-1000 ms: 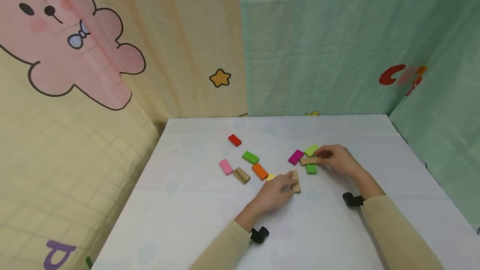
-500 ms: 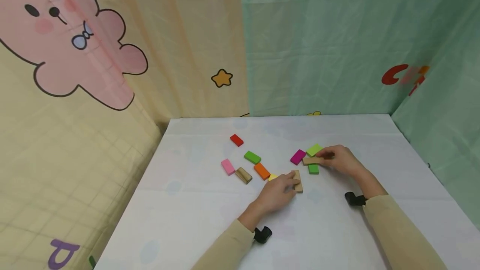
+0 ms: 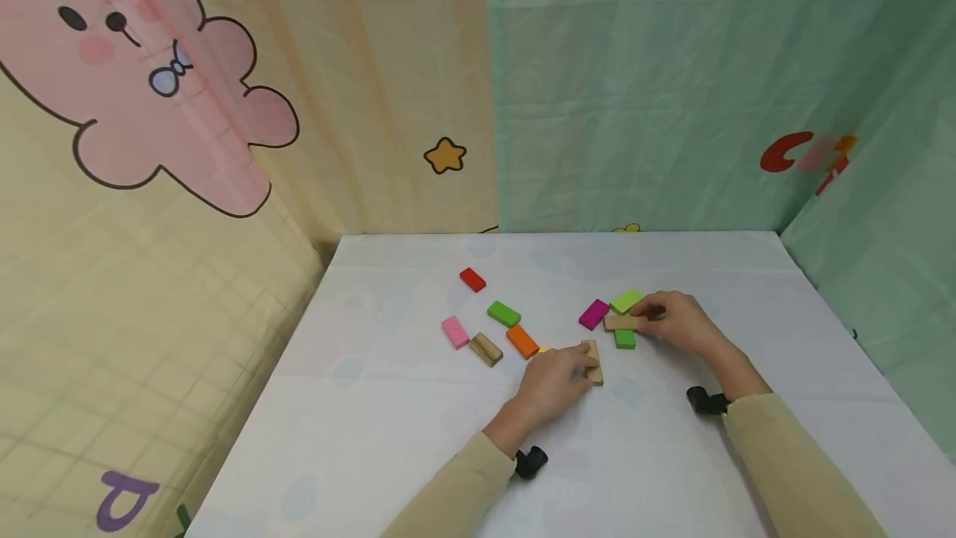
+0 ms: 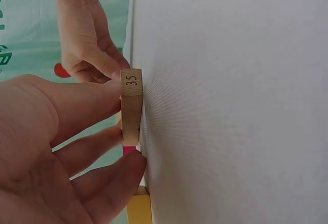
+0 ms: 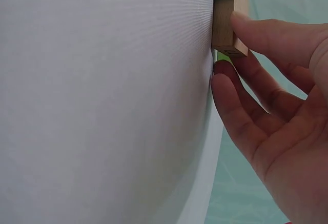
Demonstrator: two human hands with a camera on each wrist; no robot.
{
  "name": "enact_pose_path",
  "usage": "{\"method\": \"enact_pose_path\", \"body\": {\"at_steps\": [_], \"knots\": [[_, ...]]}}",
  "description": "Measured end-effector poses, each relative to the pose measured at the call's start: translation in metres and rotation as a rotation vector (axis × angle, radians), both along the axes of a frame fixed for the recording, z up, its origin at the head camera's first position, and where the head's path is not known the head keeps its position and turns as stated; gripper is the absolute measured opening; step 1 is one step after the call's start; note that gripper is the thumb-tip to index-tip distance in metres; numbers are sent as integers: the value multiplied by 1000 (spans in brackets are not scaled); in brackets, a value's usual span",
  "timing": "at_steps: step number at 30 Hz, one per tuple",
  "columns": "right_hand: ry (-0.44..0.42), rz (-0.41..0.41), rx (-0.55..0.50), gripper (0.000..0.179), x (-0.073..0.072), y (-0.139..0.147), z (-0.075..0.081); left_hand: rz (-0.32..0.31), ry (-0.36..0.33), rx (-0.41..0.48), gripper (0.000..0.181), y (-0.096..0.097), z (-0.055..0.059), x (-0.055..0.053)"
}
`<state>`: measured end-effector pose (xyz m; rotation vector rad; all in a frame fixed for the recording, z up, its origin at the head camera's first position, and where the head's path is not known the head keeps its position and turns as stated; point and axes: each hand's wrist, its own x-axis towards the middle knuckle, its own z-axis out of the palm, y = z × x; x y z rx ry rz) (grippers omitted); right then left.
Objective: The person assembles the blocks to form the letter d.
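Note:
In the head view, my left hand (image 3: pixel 553 382) holds a plain wooden block (image 3: pixel 595 365), its thumb near one end and its fingers near the other. That block lies flat on the table, and the left wrist view shows "35" printed on the end of the wooden block (image 4: pixel 132 106). Farther right, my right hand (image 3: pixel 672 319) pinches the right end of a second plain wooden block (image 3: pixel 618 323) between thumb and fingers. A magenta block (image 3: pixel 593 315), a lime block (image 3: pixel 625 300) and a green block (image 3: pixel 624 339) surround it closely.
Left of my hands lie a red block (image 3: pixel 472 280), a green block (image 3: pixel 504 313), a pink block (image 3: pixel 455 332), a brown block (image 3: pixel 486 349) and an orange block (image 3: pixel 522 341). A yellow block (image 4: pixel 138 208) is partly hidden by my left hand. Fabric walls enclose the white table (image 3: pixel 373 438).
The whole head view has shifted slightly as the camera moved. Both hands keep their places on the two plain wooden blocks, and the blocks have not visibly moved.

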<state>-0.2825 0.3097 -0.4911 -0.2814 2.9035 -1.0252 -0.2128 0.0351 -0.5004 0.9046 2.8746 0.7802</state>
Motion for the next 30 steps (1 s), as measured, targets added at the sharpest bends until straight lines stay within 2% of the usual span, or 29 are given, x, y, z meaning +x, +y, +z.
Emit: {"method": "enact_pose_path", "body": {"at_steps": [8, 14, 24, 30], "knots": [[-14, -29, -15, 16, 1, 0, 0, 26, 55, -3, 29, 3, -1, -2], [-28, -36, -24, 10, -1, 1, 1, 41, 49, 0, 30, 2, 2, 0], [23, 25, 4, 17, 2, -6, 11, 45, 63, 2, 29, 2, 1, 1], [-2, 71, -20, 24, 8, -19, 18, 50, 40, 14, 29, 1, 1, 2]]}}
